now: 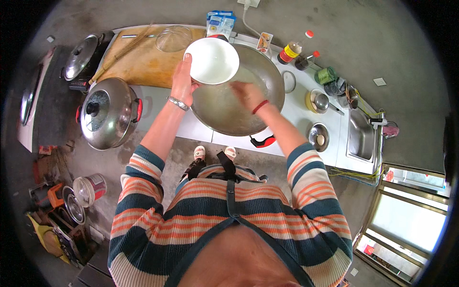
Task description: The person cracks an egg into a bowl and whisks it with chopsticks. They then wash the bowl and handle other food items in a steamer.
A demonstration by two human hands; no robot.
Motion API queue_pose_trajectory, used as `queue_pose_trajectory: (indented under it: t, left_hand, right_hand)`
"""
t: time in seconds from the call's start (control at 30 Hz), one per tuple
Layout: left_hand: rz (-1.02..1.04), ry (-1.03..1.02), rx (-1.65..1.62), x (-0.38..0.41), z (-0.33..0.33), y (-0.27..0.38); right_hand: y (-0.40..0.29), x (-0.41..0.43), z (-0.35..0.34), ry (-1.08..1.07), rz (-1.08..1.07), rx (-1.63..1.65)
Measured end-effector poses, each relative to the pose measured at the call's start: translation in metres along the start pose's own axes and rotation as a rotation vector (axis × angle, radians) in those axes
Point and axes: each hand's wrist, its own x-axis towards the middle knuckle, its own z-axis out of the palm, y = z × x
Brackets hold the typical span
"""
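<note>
My left hand grips the left rim of a white bowl, its thumb lying over the edge. The bowl is tipped so that its pale inside faces me, and nothing distinct shows in it. Below it sits a wide metal wok with red-and-black handles; cloudy liquid appears to cover its bottom. Over the wok, just below and right of the bowl, my right hand is blurred by motion. Its fingers point left, and whether they hold anything is unclear.
Left of the wok are a wooden cutting board with a wire strainer, and a lidded pot. To the right stand sauce bottles, a yellow bowl with a ladle, a steel bowl holding an egg, and a sink.
</note>
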Motion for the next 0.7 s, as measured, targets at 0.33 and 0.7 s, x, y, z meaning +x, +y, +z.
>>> queue_pose_trajectory:
  t: [0.33, 0.7]
  left_hand:
    - [0.008, -0.011, -0.001, -0.005, 0.001, 0.001]
    - [-0.003, -0.026, 0.058, -0.012, 0.006, -0.002]
  right_hand:
    - [-0.004, -0.005, 0.013, 0.008, -0.05, 0.0]
    - [0.006, 0.002, -0.014, 0.015, 0.025, -0.052]
